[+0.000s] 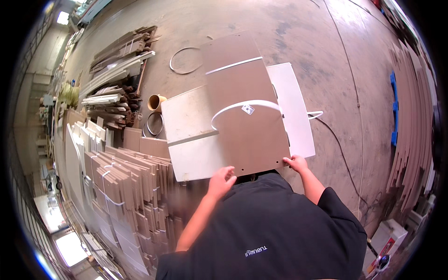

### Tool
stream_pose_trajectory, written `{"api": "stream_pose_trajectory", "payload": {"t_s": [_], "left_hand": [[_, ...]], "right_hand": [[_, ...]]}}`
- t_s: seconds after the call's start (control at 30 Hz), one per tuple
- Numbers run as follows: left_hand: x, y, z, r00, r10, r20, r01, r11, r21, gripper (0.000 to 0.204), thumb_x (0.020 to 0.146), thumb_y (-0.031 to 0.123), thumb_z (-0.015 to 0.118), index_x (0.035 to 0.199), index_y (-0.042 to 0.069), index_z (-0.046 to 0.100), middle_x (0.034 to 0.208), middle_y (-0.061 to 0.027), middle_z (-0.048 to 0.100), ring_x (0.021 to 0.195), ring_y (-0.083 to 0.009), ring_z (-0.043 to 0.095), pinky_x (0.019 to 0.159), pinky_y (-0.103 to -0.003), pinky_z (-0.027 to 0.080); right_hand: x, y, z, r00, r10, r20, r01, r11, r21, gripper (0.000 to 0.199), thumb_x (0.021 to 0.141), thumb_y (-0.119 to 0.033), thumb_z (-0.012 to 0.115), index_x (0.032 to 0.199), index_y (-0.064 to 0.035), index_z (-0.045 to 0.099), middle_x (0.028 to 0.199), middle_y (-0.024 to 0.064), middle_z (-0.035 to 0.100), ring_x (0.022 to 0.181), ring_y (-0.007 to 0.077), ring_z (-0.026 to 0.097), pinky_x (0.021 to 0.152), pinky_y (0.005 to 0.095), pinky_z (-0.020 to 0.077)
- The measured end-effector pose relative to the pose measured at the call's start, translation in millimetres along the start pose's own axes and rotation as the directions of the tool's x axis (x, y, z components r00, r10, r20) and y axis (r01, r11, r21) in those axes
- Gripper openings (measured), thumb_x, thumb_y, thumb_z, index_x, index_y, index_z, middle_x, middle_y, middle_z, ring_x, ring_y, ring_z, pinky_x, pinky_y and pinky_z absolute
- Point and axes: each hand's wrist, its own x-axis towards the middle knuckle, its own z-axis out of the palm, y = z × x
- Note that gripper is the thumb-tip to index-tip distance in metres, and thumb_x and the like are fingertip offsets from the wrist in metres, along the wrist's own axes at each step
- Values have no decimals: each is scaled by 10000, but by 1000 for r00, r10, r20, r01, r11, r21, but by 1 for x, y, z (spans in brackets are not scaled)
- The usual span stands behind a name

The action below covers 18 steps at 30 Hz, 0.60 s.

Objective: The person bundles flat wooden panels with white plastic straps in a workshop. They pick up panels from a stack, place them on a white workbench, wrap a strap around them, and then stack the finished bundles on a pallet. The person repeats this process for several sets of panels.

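Observation:
In front of me a long brown panel lies across white boards, with small holes along its near edge. One white strap crosses its far part; another white strap loops loosely over the middle beside a small label. My right hand grips the panel's near right corner, thumb on top. Slightly blurred, my left hand is by the near left corner, its fingers bent and apart, holding nothing. Under the panel, a cream board sticks out left and a white board right.
Strapped stacks of brown panels stand at left. Beyond them are a pile of boards, a cardboard tube and a strap ring on the floor. A dark cable runs along the right, before more stacked panels.

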Motion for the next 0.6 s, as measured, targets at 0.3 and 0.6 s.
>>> {"api": "stream_pose_trajectory", "payload": {"t_s": [0.3, 0.6], "left_hand": [[-113, -135, 49, 918, -385, 89, 395, 908, -140, 464, 922, 248, 722, 1342, 73, 630, 1075, -93, 748, 970, -205, 726, 865, -342, 574], [-319, -294, 153, 444, -883, -154, 519, 393, -759, 347, 933, 267, 722, 1199, 47, 697, 1008, -86, 762, 790, -155, 722, 743, -326, 579]], "right_hand": [[16, 0, 4, 960, 111, 256, -186, 938, 291, 573, 887, -526, 766, 1087, 5, 688, 927, 124, 723, 811, 246, 735, 693, 459, 617], [15, 0, 17, 985, 26, 173, -21, 999, -34, 599, 942, -578, 625, 1024, 12, 690, 835, 133, 681, 741, 287, 688, 592, 469, 588]]}}
